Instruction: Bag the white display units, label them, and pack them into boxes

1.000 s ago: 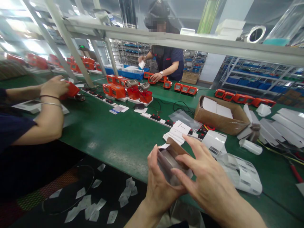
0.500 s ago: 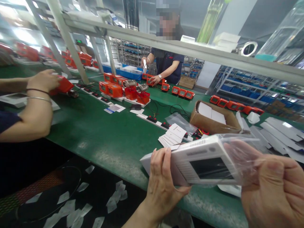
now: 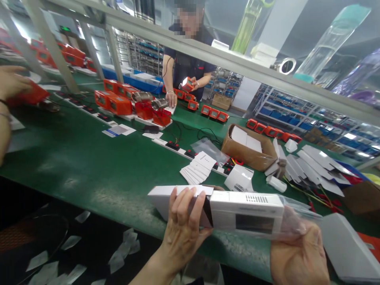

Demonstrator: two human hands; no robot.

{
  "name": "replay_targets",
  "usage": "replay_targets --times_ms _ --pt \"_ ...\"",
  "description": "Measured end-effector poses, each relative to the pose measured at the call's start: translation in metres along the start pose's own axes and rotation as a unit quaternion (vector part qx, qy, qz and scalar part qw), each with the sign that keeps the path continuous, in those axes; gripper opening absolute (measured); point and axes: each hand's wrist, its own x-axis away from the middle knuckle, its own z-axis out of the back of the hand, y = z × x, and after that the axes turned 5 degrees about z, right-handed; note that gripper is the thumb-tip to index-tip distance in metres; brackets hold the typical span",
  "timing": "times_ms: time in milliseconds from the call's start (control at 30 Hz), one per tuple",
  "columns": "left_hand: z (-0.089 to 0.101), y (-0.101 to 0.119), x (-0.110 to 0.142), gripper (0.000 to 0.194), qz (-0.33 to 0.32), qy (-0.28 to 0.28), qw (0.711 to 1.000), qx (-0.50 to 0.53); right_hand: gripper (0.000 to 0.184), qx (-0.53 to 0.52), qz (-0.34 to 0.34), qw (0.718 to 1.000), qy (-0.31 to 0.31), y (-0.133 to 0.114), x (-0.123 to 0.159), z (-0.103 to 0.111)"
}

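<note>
My left hand [image 3: 182, 225] is wrapped round a white carton [image 3: 160, 200], fingers over its top and thumb below. At the carton's right end, which stands open, a white device [image 3: 224, 211] with a dark screen and a row of vent slots meets it. The device's left end lies at or just inside the opening; how deep I cannot tell. A clear plastic bag [image 3: 292, 211] covers the device. Its gathered right end is pinched in my right hand [image 3: 301, 249]. Both items are held above the near edge of the green table [image 3: 118, 166].
Beyond my hands lie fanned white cards [image 3: 198, 168] and a cardboard box [image 3: 249, 152] of white pieces. Orange-cased units [image 3: 113, 103] stand at centre left. A shelf beam [image 3: 166, 33] crosses above. A co-worker [image 3: 187, 59] stands opposite; another person's hand [image 3: 14, 83] is at left.
The device has turned more level and in line with the carton, and my hands have shifted left in view. The co-worker opposite now holds up an orange unit, one hand on the table.
</note>
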Motion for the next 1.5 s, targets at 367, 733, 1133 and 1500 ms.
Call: replay_targets --times_ms 367,733,1133,1500 --pt "0.023 0.001 -0.039 0.095 0.037 -0.233 0.969 0.070 0.032 0.358 -0.087 0.905 -0.215 -0.013 -0.031 -0.010" --pt "0.019 -0.006 -0.096 0.101 0.118 -0.471 0.860 0.156 0.019 0.482 -0.161 0.822 -0.258 0.000 -0.078 -0.025" --pt "0.008 -0.022 -0.091 0.090 0.088 -0.474 0.859 0.171 0.007 0.481 -0.208 0.795 -0.305 -0.003 -0.082 -0.038" --pt "0.008 -0.022 -0.078 0.095 0.043 -0.379 0.911 0.156 0.014 0.486 -0.150 0.794 -0.334 -0.012 -0.070 -0.045"
